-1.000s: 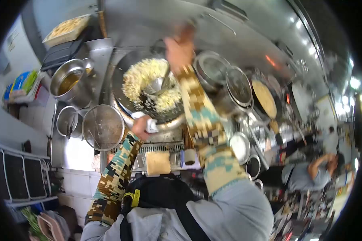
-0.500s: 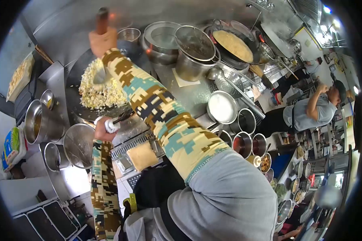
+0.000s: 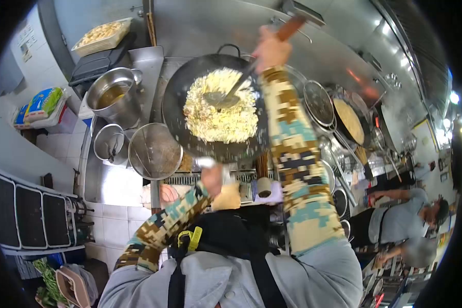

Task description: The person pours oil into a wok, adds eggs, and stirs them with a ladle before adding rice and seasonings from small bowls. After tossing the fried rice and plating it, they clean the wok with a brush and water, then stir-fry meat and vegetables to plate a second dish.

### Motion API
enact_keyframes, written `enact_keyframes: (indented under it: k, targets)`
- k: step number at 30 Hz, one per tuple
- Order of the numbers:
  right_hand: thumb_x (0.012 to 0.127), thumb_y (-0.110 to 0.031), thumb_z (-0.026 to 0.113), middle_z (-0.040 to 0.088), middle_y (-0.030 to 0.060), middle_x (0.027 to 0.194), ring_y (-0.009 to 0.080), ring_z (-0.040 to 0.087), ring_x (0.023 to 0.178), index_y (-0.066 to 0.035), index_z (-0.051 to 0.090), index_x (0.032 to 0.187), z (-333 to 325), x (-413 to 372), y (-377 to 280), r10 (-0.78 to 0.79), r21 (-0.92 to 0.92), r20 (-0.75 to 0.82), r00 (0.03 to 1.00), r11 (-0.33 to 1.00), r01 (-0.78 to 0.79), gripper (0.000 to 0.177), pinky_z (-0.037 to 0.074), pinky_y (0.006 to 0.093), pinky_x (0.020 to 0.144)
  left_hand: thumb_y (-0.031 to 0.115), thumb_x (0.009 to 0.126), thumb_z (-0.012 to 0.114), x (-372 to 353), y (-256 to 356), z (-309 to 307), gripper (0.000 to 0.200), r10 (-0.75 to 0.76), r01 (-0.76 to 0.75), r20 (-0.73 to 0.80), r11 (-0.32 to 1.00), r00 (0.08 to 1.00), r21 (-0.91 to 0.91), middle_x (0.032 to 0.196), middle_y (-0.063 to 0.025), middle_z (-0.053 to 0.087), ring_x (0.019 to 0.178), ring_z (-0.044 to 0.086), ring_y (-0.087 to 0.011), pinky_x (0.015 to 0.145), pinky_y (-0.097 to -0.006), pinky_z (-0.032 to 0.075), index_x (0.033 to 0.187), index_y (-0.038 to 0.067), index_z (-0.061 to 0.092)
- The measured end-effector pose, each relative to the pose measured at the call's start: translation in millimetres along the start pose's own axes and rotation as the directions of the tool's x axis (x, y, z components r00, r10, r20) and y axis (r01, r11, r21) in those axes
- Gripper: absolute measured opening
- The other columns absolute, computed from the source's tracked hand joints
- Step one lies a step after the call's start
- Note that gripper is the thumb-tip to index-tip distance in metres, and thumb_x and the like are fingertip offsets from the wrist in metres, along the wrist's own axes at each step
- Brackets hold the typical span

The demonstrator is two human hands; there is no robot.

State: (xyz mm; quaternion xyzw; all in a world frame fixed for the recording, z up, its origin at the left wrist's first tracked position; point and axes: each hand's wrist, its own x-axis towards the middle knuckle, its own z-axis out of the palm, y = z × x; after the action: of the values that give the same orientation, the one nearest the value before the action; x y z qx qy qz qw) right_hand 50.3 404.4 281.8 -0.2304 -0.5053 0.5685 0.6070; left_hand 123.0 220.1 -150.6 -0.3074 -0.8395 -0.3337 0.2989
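My right hand (image 3: 272, 50) is closed around the wooden handle of a wok spatula (image 3: 226, 99), raised beyond the far right rim. Its metal head rests in a mound of fried rice with egg (image 3: 220, 126), inside a large black wok (image 3: 177, 97). At the wok's near rim, my left hand (image 3: 212, 180) is closed on a white cloth (image 3: 206, 162), slightly blurred; in the current view the wok handle under it is hidden. Camouflage sleeves cover both forearms. A few loose grains show near the wok's right side.
Left of the wok stand a wide strainer (image 3: 154, 154), a steel pot (image 3: 95, 97) and a smaller pot (image 3: 108, 141). To the right are a round strainer (image 3: 321, 102) and a pan of pale food (image 3: 349, 120). A co-worker (image 3: 405, 218) stands further right.
My view has swung, bringing the wok from the left to the middle. The spatula head has shifted within the rice. Both hands keep their holds.
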Motion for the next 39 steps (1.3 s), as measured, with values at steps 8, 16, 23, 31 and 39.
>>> enact_keyframes:
  k: [8, 16, 23, 31, 39]
  targets:
    - [0.077, -0.016, 0.075, 0.046, 0.0005, 0.053, 0.0127, 0.042, 0.039, -0.007, 0.055, 0.073, 21, -54, -27, -0.160, -0.097, 0.057, 0.985, 0.981, 0.165, 0.022, 0.034, 0.0270, 0.038, 0.029, 0.079, 0.071, 157, 3, -91, 0.034, 0.276, 0.561, 0.764, 0.544, 0.583, -0.624, 0.082, -0.0122, 0.065, 0.071, 0.063, -0.0253, 0.061, -0.0381, 0.051, 0.096, 0.002, 0.061]
    - [0.079, -0.011, 0.070, 0.049, 0.0026, 0.068, 0.0120, 0.047, 0.048, 0.000, 0.062, 0.086, -5, 15, -69, -0.151, -0.081, 0.239, 0.959, 0.981, 0.174, 0.015, 0.039, 0.0277, 0.041, 0.014, 0.088, 0.058, 143, 23, -174, 0.015, 0.041, 0.918, 0.999, -0.397, 0.002, 0.015, 0.087, -0.0117, 0.066, 0.074, 0.066, -0.0259, 0.064, -0.0415, 0.056, 0.098, 0.004, 0.061]
    - [0.080, -0.010, 0.070, 0.052, 0.0025, 0.068, 0.0122, 0.049, 0.049, -0.002, 0.061, 0.078, 0, 0, 28, -0.130, -0.149, 0.007, 0.991, 0.980, 0.130, 0.012, 0.044, 0.0299, 0.046, 0.012, 0.083, 0.058, 93, 21, -70, 0.021, -0.069, 0.860, 0.969, -0.448, 0.238, -0.243, 0.080, -0.0139, 0.064, 0.062, 0.061, -0.0201, 0.051, -0.0352, 0.050, 0.091, -0.007, 0.062]
    - [0.086, -0.017, 0.066, 0.048, -0.0001, 0.059, 0.0133, 0.051, 0.050, -0.009, 0.057, 0.074, -11, 1, -56, -0.105, -0.311, 0.309, 0.945, 0.928, 0.204, 0.017, 0.042, 0.0268, 0.051, 0.011, 0.082, 0.061, 191, 23, -76, 0.020, -0.135, 0.910, 0.989, -0.397, 0.067, -0.116, 0.076, -0.0140, 0.066, 0.060, 0.063, -0.0233, 0.054, -0.0396, 0.051, 0.087, -0.007, 0.064]
    - [0.081, -0.005, 0.067, 0.051, 0.0039, 0.058, 0.0144, 0.051, 0.045, 0.001, 0.057, 0.087, 30, 17, 41, -0.119, -0.127, 0.172, 0.978, 0.982, 0.142, 0.013, 0.042, 0.0290, 0.043, 0.016, 0.085, 0.061, 181, 14, -38, 0.019, -0.047, 0.909, 0.998, -0.412, 0.050, -0.065, 0.076, -0.0120, 0.064, 0.064, 0.066, -0.0264, 0.055, -0.0472, 0.058, 0.088, -0.003, 0.062]
